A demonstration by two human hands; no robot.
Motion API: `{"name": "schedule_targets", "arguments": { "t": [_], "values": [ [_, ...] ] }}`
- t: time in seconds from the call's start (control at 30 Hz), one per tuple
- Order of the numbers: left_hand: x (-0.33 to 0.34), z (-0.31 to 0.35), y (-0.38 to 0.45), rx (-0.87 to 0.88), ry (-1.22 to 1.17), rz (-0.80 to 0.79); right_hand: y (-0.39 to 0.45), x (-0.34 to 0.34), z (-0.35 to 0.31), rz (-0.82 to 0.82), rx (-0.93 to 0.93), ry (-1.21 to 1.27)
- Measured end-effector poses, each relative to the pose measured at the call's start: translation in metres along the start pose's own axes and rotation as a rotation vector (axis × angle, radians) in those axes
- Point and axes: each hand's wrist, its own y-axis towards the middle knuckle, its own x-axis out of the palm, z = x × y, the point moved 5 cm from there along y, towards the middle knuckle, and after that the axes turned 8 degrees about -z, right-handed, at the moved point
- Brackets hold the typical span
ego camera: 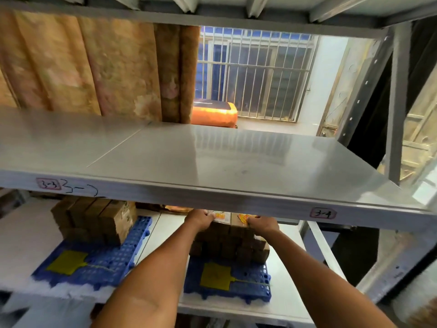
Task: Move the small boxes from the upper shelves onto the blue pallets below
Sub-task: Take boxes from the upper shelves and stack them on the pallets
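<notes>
Both my arms reach under the upper shelf point(212, 162), which is bare grey metal. My left hand point(201, 218) and my right hand point(262, 224) grip the two ends of a small brown box point(230, 218) with a yellow-orange label. The box sits on top of a stack of brown boxes point(229, 245) on the right blue pallet point(236, 287). The shelf's front edge hides part of the box. A second stack of brown boxes point(94, 221) stands on the left blue pallet point(94, 263).
Each pallet carries a yellow tag point(215, 276). The shelf edge has labels 3-3 point(48, 184) and 3-4 point(322, 213). A grey rack upright point(397, 114) stands at right. Behind are a patterned curtain point(82, 67), a barred window point(255, 74) and an orange object point(212, 113).
</notes>
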Motion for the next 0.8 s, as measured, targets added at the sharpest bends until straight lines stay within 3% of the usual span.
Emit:
{"name": "schedule_targets", "arguments": {
  "t": [0.23, 0.43, 0.8],
  "values": [
    [0.003, -0.004, 0.001, 0.036, -0.077, 0.038, -0.007, 0.0, -0.003, 0.07, -0.044, 0.004],
    [0.004, -0.015, -0.025, 0.112, 0.043, -0.004, -0.045, 0.009, -0.005, 0.154, -0.05, -0.127],
    [-0.027, -0.101, -0.176, 0.169, 0.228, 0.073, -0.197, 0.083, -0.016, 0.141, -0.136, -0.269]
  ]
}}
